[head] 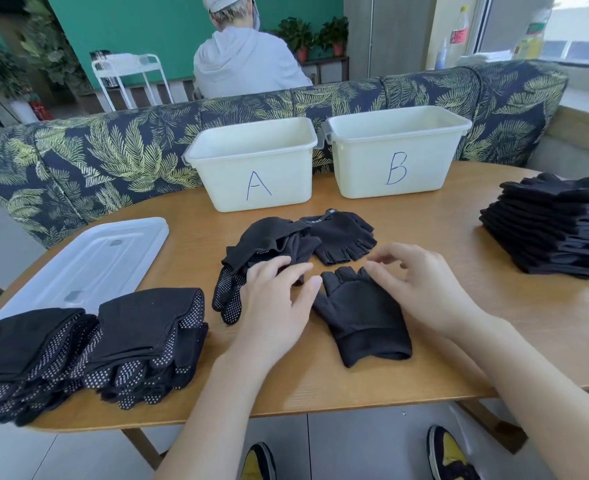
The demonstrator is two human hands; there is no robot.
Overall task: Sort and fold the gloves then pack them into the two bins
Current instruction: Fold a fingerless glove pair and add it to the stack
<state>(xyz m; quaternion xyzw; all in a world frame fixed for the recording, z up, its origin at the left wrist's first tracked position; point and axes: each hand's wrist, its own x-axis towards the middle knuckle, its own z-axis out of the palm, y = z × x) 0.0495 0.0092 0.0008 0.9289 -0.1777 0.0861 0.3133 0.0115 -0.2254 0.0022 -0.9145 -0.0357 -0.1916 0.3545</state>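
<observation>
1 glove [362, 317] — fingers away, cuff toward person.

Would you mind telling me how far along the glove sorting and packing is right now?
Done: folded dotted gloves sit in two piles at the near left, and a plain stack at the right. In hand: the left hand and right hand hover at a fingerless glove lying flat; a few loose gloves wait behind it. Left: packing, since no gloves show in bin A or bin B.
</observation>
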